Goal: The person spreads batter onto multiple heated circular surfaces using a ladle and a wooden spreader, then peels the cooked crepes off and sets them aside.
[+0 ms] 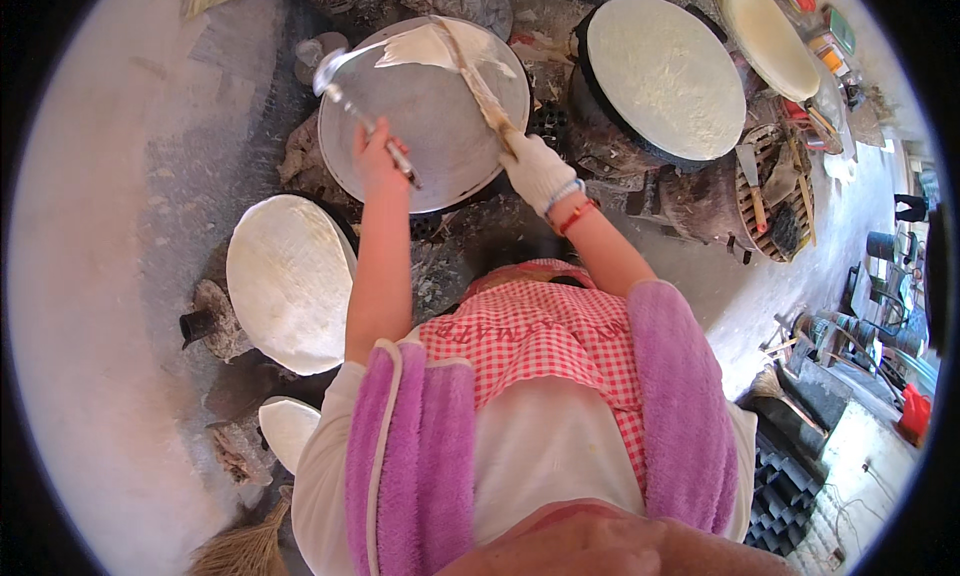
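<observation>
My left hand (381,154) grips the handle of a metal ladle (351,109), whose blurred bowl is over the left rim of a round griddle (442,152). White batter trails from the bowl to a pale patch of batter (416,47) at the griddle's far side. In a white knit glove, my right hand (541,174) holds a long wooden spreader (484,95). The spreader slants across the right part of the griddle, its far end at the batter. Most of the griddle's near surface is bare.
A second griddle to the right bears a round flatbread (666,77). Beyond it lies a stack of flatbreads (766,39). A scraper (750,186) rests on a slatted drum top (776,137). More flatbreads (291,283) are at left, near a straw broom (244,542).
</observation>
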`<state>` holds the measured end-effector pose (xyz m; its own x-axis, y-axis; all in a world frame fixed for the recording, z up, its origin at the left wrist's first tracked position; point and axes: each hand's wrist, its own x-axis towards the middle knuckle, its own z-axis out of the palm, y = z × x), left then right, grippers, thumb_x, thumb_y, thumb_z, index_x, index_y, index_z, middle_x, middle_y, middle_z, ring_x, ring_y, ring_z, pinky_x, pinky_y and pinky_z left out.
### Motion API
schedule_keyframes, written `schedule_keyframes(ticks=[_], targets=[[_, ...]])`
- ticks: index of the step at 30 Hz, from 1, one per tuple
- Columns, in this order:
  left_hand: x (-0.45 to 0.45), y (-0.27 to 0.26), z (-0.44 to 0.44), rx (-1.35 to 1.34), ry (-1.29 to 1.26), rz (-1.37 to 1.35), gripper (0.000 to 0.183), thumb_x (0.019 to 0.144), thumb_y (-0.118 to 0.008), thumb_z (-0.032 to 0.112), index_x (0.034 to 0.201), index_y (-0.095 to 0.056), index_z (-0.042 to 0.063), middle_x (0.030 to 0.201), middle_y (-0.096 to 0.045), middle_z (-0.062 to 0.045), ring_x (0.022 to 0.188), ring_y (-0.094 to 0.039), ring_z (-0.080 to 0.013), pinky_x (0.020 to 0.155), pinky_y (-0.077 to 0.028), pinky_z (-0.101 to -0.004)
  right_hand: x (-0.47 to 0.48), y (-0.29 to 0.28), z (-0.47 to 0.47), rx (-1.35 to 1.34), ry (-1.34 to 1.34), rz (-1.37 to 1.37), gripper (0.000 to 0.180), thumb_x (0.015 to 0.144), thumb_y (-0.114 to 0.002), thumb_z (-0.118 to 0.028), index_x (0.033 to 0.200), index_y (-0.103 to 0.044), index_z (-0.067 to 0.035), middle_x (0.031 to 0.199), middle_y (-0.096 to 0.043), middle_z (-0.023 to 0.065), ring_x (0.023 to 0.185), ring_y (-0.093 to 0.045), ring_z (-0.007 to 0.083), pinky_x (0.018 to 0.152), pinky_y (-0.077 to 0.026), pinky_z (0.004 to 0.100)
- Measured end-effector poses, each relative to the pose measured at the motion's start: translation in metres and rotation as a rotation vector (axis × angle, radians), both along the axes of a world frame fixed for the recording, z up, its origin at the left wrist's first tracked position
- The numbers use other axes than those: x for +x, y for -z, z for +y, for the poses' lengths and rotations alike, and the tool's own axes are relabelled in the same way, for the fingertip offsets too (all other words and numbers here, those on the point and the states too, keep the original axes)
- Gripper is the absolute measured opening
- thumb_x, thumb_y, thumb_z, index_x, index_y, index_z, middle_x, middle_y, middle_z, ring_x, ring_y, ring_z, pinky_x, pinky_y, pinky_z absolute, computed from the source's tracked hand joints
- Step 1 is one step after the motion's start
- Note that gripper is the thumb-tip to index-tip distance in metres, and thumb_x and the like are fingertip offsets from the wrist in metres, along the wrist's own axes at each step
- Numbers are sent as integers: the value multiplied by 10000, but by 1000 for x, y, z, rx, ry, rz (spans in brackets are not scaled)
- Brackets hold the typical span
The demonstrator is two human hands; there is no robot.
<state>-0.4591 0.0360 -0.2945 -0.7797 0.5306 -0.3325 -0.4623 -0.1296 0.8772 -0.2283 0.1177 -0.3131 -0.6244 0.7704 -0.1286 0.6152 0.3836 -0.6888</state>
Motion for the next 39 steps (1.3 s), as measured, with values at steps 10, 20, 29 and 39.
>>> schedule_keyframes(ticks=[10,20,29,39], targets=[[55,-50,-188,89,87,-273,350,1012,-468,201,1356,-462,134,700,-442,2,480,-365,-70,422,-295,-202,-9,23,-14,-6,74,334,377,886,-572,-202,1221,-571,-29,1015,-635,280,986,-615,419,829,-491,442],[55,-89,-252,-79,69,134,430,1023,-405,151,1446,-359,95,634,-431,-2,426,-356,-45,379,-295,-187,-22,-11,26,-318,231,387,423,886,-610,-174,1266,-579,11,1148,-674,164,1073,-636,240,923,-472,322],[88,-88,-253,-102,-202,33,427,1018,-407,136,1438,-340,92,678,-407,5,438,-333,-52,381,-282,-202,-41,-52,42,-435,81,227,426,866,-618,-257,1224,-627,-25,881,-687,51,663,-573,92,604,-463,243],[107,-83,-223,-122,-376,139,412,1022,-420,145,1427,-351,107,678,-382,9,455,-314,-57,391,-271,-229,-60,-58,51,-442,-189,217,412,870,-617,-241,1241,-626,-61,792,-655,29,549,-528,94,506,-447,259]])
